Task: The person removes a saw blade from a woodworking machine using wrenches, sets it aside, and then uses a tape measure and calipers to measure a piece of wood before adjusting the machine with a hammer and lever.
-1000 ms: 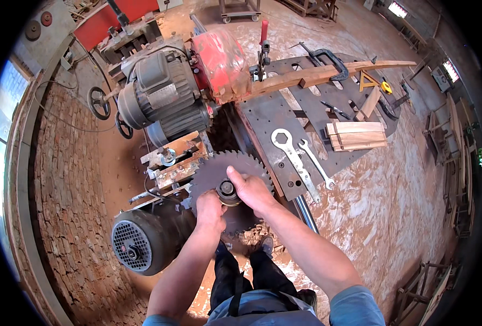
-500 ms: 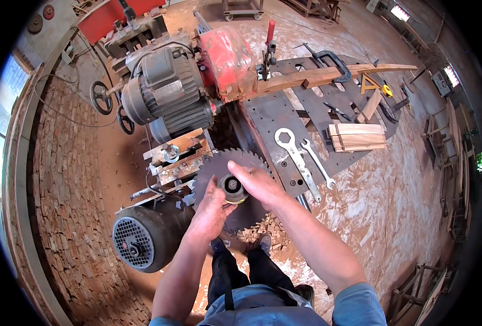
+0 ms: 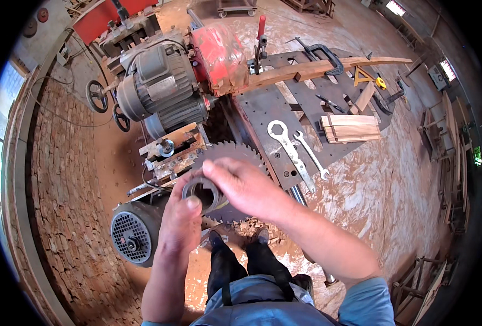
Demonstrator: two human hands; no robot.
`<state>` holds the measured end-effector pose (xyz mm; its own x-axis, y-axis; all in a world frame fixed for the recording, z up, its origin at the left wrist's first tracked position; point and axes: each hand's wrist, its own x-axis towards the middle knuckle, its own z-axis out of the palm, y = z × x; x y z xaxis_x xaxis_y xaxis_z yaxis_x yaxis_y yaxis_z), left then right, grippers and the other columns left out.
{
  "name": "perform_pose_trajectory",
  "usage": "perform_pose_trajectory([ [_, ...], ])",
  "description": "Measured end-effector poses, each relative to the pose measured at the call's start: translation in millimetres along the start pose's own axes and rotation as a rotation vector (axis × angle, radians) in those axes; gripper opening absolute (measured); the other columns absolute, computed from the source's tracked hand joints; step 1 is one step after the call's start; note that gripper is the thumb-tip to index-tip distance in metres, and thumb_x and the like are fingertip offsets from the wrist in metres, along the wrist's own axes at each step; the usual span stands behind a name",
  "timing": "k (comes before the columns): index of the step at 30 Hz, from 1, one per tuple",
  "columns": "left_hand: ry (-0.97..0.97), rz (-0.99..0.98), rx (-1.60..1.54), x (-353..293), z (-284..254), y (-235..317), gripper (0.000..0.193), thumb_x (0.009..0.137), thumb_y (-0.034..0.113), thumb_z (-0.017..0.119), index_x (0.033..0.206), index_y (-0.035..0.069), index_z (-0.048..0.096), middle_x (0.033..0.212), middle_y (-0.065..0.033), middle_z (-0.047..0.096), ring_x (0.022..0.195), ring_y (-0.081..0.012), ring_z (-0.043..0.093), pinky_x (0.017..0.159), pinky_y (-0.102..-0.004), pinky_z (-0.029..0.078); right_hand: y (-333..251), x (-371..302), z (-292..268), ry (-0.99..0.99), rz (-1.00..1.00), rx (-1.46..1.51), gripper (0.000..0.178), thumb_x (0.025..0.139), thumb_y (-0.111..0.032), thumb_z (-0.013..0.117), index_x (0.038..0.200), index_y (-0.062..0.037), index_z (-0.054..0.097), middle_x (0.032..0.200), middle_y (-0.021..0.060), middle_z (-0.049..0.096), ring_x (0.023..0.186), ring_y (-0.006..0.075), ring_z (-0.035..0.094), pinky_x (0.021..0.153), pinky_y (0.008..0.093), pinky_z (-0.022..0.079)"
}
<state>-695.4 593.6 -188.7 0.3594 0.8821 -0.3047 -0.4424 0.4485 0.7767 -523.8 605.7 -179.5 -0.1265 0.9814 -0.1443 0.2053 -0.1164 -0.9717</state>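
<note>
Between my two hands is a thick, hollow metal collar (image 3: 215, 198) with a notch in its bore, its open end tilted up and to the left. My left hand (image 3: 178, 225) grips its left and lower side, the thumb at the rim. My right hand (image 3: 246, 187) wraps its right side, thumb along the top edge. Behind and below the hands is a large dark circular saw blade (image 3: 235, 151), its toothed rim showing above and to the right. The hands hide the blade's centre, and I cannot tell whether the collar still touches it.
Left of the blade are a machine with grey motors (image 3: 162, 81) and a red guard (image 3: 219, 57), and a lower motor (image 3: 135, 236). On the slotted metal table (image 3: 257, 114) at right lie a ring spanner (image 3: 290, 146), an open-end spanner (image 3: 311, 155), wood pieces (image 3: 352, 129) and a C-clamp (image 3: 328, 57).
Both hands have moved slightly left and closer to me, tilting the collar. The shaft end seen inside it before no longer shows; its bore looks hollow.
</note>
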Motion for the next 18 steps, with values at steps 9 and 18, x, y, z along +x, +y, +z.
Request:
perform_pose_trajectory([
  [9,-0.081,-0.164,-0.365,-48.5,-86.3,-66.5,0.071,0.067,0.032,0.073,0.13,0.004,0.055,0.129,-0.0192,0.058,0.115,-0.0363,0.059,0.096,-0.0545,0.051,127.9,-66.8,-8.7,0.291,0.515,0.169,0.052,0.094,-0.038,0.06,0.125,0.0041,0.058,0.103,0.0171,0.069,0.088,0.0191,0.069,0.078,0.0318,0.055],
  [18,-0.104,-0.209,-0.166,-59.7,-165.6,-97.6,0.068,0.072,0.032,0.07,0.129,0.001,0.052,0.128,-0.018,0.057,0.117,-0.0345,0.058,0.099,-0.052,0.049,148.5,-23.7,-45.0,0.412,0.297,-0.49,0.035,0.089,-0.021,0.063,0.116,0.0008,0.062,0.108,0.0241,0.063,0.095,0.0361,0.063,0.087,0.0412,0.05],
])
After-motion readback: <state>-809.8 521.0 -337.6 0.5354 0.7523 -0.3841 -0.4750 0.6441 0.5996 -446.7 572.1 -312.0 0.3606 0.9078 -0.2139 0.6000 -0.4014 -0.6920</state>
